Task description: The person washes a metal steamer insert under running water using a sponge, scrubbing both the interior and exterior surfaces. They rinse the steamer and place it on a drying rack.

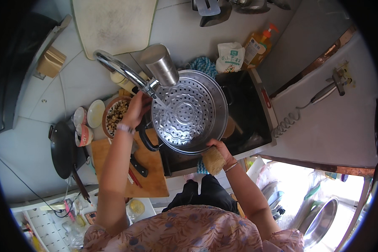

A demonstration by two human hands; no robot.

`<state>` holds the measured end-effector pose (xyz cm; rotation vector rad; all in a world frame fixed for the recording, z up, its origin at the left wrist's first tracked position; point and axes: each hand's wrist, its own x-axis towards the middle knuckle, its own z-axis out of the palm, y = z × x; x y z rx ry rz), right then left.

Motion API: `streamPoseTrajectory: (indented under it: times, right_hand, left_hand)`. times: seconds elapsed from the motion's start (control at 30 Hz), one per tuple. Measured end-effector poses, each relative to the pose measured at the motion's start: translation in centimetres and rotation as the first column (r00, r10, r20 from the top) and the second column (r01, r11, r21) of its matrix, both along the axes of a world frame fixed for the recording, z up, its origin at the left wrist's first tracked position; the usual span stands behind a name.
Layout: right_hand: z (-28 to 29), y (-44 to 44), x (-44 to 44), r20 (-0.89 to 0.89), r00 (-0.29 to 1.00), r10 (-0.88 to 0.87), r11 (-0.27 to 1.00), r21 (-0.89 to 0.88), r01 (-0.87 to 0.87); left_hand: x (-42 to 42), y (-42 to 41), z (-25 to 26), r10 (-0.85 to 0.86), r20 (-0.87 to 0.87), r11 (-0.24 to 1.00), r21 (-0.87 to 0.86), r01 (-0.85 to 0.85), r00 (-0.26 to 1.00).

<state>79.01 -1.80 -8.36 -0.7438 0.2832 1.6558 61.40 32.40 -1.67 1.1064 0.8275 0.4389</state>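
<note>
A metal steamer pot (219, 126) with a perforated bottom sits tilted over the dark sink (249, 100). Water runs into it from a chrome faucet (123, 67), which has a steel cylinder (163, 66) attached near its outlet. My left hand (136, 110) is raised beside the faucet's outlet, at the pot's left rim; its fingertips are partly hidden, so its grip is unclear. In my right hand (224, 152) is a tan loofah sponge (214, 161), with the thumb against the pot's near rim. A black side handle (148, 138) projects at the pot's lower left.
Left of the sink, a wooden cutting board (157, 184) carries a black-handled knife (139, 166) and red chopsticks. Beyond it are a bowl of chopped food (117, 113), small bowls (84, 134) and a dark wok (63, 149). A soap pump bottle (258, 47) stands at the back right.
</note>
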Motion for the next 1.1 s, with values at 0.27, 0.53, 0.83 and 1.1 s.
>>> streamPoseTrajectory:
  times: [0.27,0.53,0.83,1.1]
  right_hand:
    - [1.7,-1.5,0.4,0.454,0.884,-0.113,0.991,-0.016,0.135]
    - [3.8,-5.4,3.7,0.891,0.406,-0.205,0.955,0.092,0.280]
    - [8.8,-6.2,8.3,0.548,-0.800,-0.244,0.921,0.389,-0.015]
    - [8.5,-6.8,7.7,0.665,-0.746,-0.034,0.921,0.310,0.235]
  left_hand:
    - [4.2,4.1,-2.7,-0.024,0.289,0.990,-0.129,0.063,0.957]
    - [3.1,0.5,0.0,0.131,0.153,0.963,-0.253,-0.090,0.980]
    - [2.6,-15.6,8.6,0.234,0.537,0.568,-0.752,0.334,0.810]
    - [3.7,-16.7,7.9,0.308,0.546,0.650,-0.718,0.247,0.779]
